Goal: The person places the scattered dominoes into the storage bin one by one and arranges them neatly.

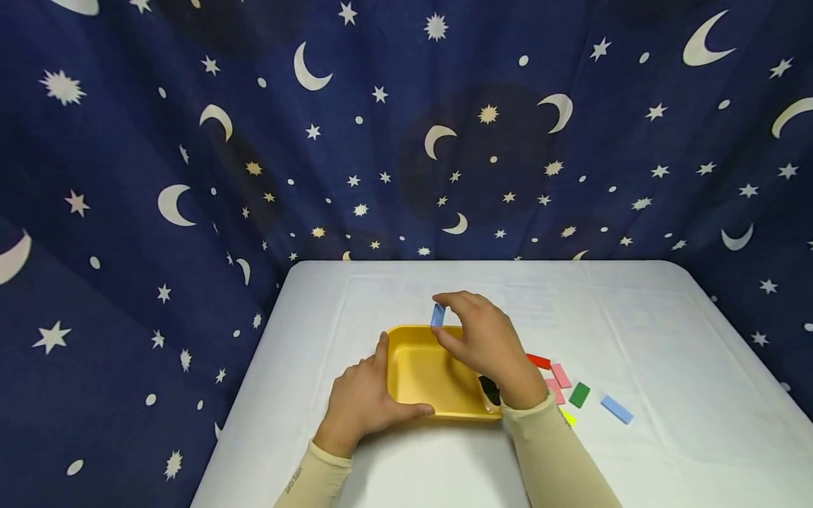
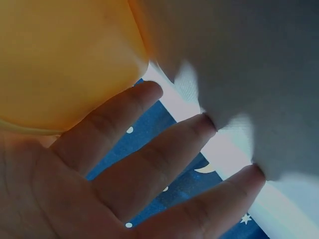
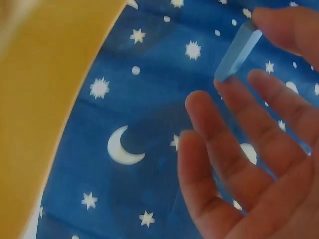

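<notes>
A yellow plastic tray (image 1: 432, 370) stands on the table. My left hand (image 1: 365, 398) lies against its left end, the thumb along the front rim and the index finger along the left side. The other fingers are spread, their tips on the white cloth in the left wrist view. Over the tray's back right, my right hand (image 1: 479, 339) pinches a light blue block (image 1: 437, 315) between thumb and fingertip. The right wrist view shows this blue block (image 3: 238, 52) held by its two ends, with the remaining fingers loosely curved. The right forearm hides part of the tray.
Right of the tray lie a red block (image 1: 538, 361), pink blocks (image 1: 562, 375), a green block (image 1: 579, 394), another blue block (image 1: 617, 409) and a partly hidden yellow block (image 1: 568, 418). A dark thing (image 1: 489, 390) shows at the tray's right end. A star-patterned curtain (image 1: 381, 141) hangs behind.
</notes>
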The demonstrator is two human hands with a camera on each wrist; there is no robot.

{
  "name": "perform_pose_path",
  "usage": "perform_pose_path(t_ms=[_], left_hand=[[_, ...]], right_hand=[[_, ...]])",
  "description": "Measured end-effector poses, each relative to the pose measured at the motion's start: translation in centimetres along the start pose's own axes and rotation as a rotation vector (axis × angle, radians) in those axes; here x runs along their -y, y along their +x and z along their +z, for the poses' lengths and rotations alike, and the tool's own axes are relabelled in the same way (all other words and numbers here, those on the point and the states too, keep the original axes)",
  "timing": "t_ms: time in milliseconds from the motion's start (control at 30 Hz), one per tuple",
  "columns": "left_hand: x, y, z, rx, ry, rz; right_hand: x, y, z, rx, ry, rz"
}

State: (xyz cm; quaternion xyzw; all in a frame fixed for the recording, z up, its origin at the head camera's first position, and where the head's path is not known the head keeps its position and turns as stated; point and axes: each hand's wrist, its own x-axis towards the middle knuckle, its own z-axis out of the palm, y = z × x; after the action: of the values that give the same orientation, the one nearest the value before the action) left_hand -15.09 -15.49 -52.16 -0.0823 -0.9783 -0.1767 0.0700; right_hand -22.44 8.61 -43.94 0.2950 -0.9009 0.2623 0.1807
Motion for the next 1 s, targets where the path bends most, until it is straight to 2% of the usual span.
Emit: perform_pose_path(t_ms=[200,333,467,733,1000], left_hand=[[0.0,0.0,0.1,-0.024,0.003,0.015],[0.1,0.0,0.1,-0.012,0.008,0.01],[0.2,-0.1,0.1,0.005,0.008,0.012],[0.1,0.1,-0.1,-0.002,0.002,0.014],[0.1,0.0,0.0,0.009,-0.009,0.005]], right_hand=[[1.2,0.8,1.9,-0.026,0.014,-0.033],[1.5,0.8,3.2,-0.011,0.013,-0.042],[1.6,0.7,4.2,0.029,0.009,-0.042],[1.2,0.7,5.0,0.098,0.046,-0.022],[1.6,0.7,5.9,0.207,0.055,-0.003]])
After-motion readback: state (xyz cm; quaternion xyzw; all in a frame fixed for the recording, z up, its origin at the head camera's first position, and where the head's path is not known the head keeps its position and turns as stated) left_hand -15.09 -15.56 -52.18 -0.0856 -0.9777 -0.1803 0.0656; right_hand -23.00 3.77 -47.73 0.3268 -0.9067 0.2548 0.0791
